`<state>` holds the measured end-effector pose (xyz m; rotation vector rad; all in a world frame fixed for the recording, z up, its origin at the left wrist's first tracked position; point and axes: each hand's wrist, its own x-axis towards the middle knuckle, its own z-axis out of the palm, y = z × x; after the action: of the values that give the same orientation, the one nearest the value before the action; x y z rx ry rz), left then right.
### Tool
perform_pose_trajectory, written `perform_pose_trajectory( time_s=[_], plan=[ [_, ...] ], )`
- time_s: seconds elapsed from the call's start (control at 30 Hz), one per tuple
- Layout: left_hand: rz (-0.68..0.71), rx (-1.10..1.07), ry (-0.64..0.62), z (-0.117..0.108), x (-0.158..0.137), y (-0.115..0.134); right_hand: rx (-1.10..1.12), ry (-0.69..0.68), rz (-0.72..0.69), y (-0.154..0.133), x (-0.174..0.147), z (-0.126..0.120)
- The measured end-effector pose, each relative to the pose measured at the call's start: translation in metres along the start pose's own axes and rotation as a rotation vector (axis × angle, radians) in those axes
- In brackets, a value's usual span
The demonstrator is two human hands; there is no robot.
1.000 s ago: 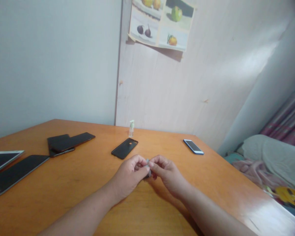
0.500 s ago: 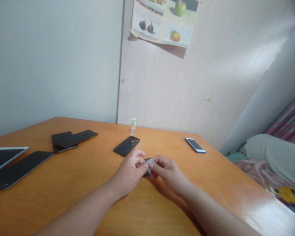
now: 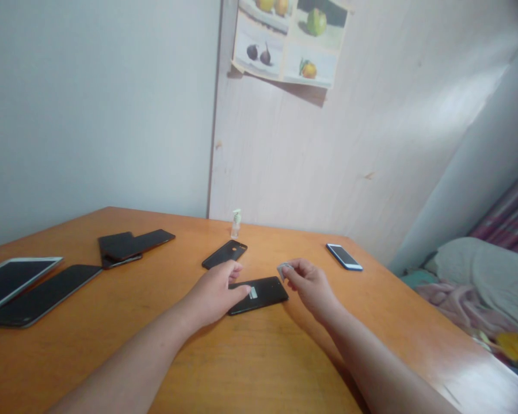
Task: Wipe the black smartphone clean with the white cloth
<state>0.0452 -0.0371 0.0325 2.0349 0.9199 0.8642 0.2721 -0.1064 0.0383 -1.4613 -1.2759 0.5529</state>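
Right of the black smartphone, the right hand pinches a grey scrap; left hand, grip apart, should steady the smartphone.

The left hand overlaps a black phone; the right hand pinches a grey scrap.

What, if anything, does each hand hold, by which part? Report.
Right hand: a small, thin grey piece, pinched at its right edge. Left hand: over the left end of the flat black rectangular phone; whether it grips cannot be told.
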Motion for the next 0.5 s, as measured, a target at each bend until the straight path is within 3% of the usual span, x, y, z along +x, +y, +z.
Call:
perform_pose_trajectory(
  time_s=[0.2, 0.3, 0.5],
  plan=[
    [0.001, 0.374, -0.176, -0.009, -0.009, -0.001, -0.322, 0.049, -0.135, 0.019, 0.007, -0.004],
    [0.028, 0.377, -0.195, -0.009, -0.009, -0.004, -0.438, 0.069, -0.187, 0.026, 0.008, -0.001],
    [0.083, 0.373, -0.15, 0.004, -0.01, -0.006, -0.514, -0.018, -0.168, 0.031, 0.007, 0.002]
  ],
)
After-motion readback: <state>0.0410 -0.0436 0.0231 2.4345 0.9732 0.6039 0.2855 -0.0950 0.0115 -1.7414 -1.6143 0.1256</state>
